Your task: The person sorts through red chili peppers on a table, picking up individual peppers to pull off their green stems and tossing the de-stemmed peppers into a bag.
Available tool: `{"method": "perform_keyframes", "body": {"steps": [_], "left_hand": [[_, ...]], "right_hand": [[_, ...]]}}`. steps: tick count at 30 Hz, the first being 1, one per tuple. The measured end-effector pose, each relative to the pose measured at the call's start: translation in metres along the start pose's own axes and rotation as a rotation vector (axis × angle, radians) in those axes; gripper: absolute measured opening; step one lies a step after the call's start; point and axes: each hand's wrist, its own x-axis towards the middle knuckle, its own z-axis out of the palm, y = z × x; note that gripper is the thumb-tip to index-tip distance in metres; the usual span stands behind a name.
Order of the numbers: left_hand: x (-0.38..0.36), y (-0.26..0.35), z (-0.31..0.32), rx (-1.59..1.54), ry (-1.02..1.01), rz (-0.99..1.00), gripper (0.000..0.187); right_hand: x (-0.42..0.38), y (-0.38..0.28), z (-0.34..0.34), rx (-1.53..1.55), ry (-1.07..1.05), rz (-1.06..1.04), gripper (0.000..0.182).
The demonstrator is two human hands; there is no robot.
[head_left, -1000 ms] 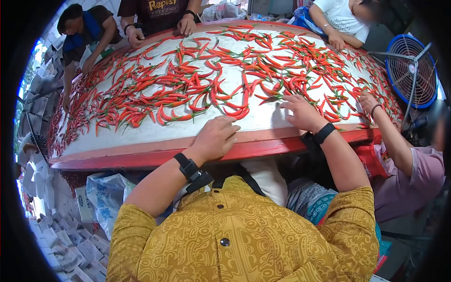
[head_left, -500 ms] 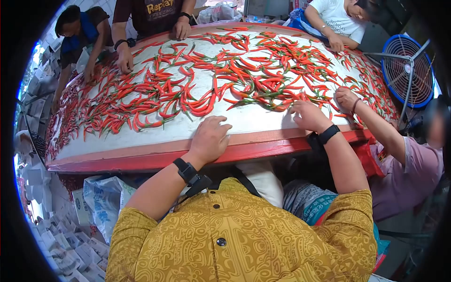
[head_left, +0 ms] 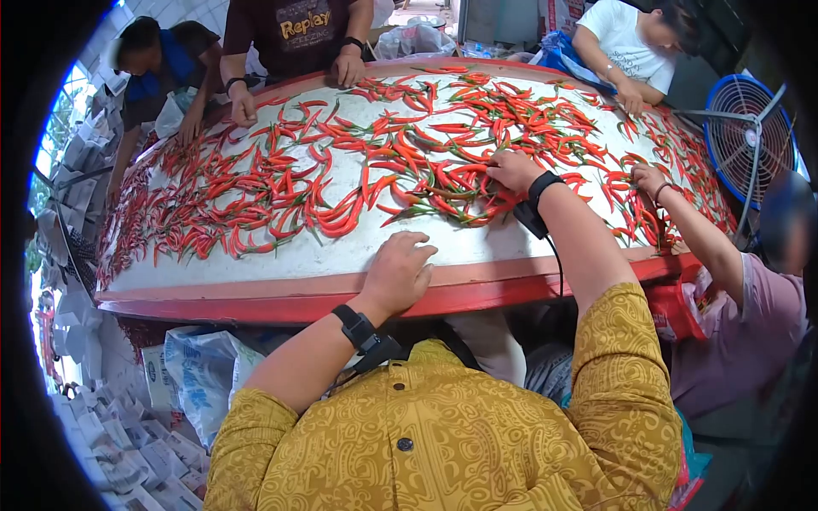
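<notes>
Red chili peppers (head_left: 341,217) with green stems lie spread over a white tabletop (head_left: 332,255). My left hand (head_left: 396,271) rests near the table's front edge, just below the peppers. Its fingers are loosely bent, the thumb stands apart, and nothing is in it. Farther in and to the right, my right hand (head_left: 515,174) is over a heap of peppers, its fingers curled down among them. Whatever those fingertips grip is hidden beneath the hand. A small cluster of peppers (head_left: 464,209) lies just below it, some with greenish or darker skins.
A red rim (head_left: 281,308) borders the table. Across it, several people work, with one hand (head_left: 244,106) over the far left. At my right, a co-worker's hand (head_left: 649,179) touches peppers. A blue fan (head_left: 750,140) stands beyond; a plastic bag (head_left: 200,375) hangs at lower left.
My right hand has moved left and farther inward onto the pepper heap. My left hand stays near the front edge. The far-left co-worker's hand has lifted off the peppers. The camera view has shifted slightly.
</notes>
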Motion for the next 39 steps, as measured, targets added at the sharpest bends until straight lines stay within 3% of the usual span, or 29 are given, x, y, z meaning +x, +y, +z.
{"method": "perform_keyframes", "body": {"steps": [1,4,6,8,10,12,13,16,18,20,21,22,23,24,25,26,28,30,32,34,36,38,39], "left_hand": [[0.003,0.004,0.004,-0.006,0.003,-0.002,0.027],[0.01,0.013,0.015,-0.007,0.002,-0.002,0.028],[0.017,0.02,0.022,-0.001,-0.002,0.007,0.029],[0.023,0.021,0.029,-0.081,0.074,-0.066,0.033],[0.034,0.022,0.041,-0.096,0.124,-0.086,0.028],[0.054,0.038,0.04,-1.087,0.173,-0.728,0.027],[0.066,0.047,0.038,-1.37,0.172,-0.786,0.029],[0.073,0.056,0.046,-1.477,0.204,-0.805,0.029],[0.075,0.057,0.052,-1.473,0.236,-0.83,0.03],[0.075,0.051,0.058,-1.125,0.097,-0.819,0.029],[0.08,0.06,0.053,-0.921,0.048,-0.797,0.027],[0.081,0.058,0.057,-0.918,0.047,-0.797,0.027],[0.081,0.05,0.063,-0.741,-0.116,-0.656,0.028],[0.082,0.046,0.066,-0.562,-0.273,-0.515,0.029],[0.086,0.046,0.068,-0.333,-0.336,-0.485,0.029],[0.087,0.044,0.073,-0.333,-0.337,-0.486,0.029],[0.085,0.032,0.086,0.05,0.018,-0.396,0.028],[0.087,0.031,0.089,0.062,0.101,-0.367,0.028],[0.089,0.058,0.082,-0.434,0.035,-0.717,0.028],[0.083,0.074,0.089,-0.601,-0.017,-0.663,0.026],[0.078,0.091,0.095,-0.735,-0.251,-0.765,0.021],[0.08,0.102,0.105,-0.832,-0.196,-0.766,0.014],[0.084,0.108,0.107,-0.857,-0.157,-0.761,0.012]], "right_hand": [[0.002,0.004,-0.001,0.005,-0.027,-0.087,0.035],[-0.025,-0.01,-0.024,-0.155,-0.098,-0.047,0.036],[-0.039,-0.007,-0.021,-0.172,0.022,-0.071,0.033],[-0.057,-0.006,-0.021,-0.108,0.478,-0.291,0.03],[-0.097,-0.041,-0.038,0.17,0.31,-0.291,0.032],[-0.131,-0.06,-0.019,0.291,0.398,-0.538,0.03],[-0.147,-0.069,-0.015,0.301,0.33,-0.612,0.03],[-0.179,-0.072,-0.026,0.292,0.257,-0.717,0.029],[-0.184,-0.058,-0.032,0.273,0.259,-0.751,0.028],[-0.181,-0.028,-0.041,0.327,-0.025,-0.513,0.02],[-0.175,-0.011,-0.038,0.266,-0.065,-0.458,0.019],[-0.17,0.007,-0.034,0.205,-0.104,-0.402,0.019],[-0.166,0.024,-0.032,0.007,-0.218,-0.315,0.022],[-0.169,0.03,-0.045,0.046,-0.343,-0.197,0.022],[-0.159,0.049,-0.035,-0.057,-0.208,-0.294,0.021],[-0.149,0.066,-0.023,-0.158,-0.072,-0.389,0.021],[-0.15,0.076,-0.03,0.003,0.179,-0.557,0.021],[-0.152,0.079,-0.046,0.104,0.261,-0.627,0.022],[-0.158,0.084,-0.077,-0.047,-0.102,-0.205,0.021],[-0.148,0.112,-0.072,-0.171,-0.238,-0.153,0.019],[-0.133,0.131,-0.068,-0.163,-0.26,-0.206,0.02],[-0.114,0.115,-0.091,-0.277,-0.199,-0.069,0.023],[-0.094,0.12,-0.09,-0.241,-0.085,-0.12,0.024]]}}
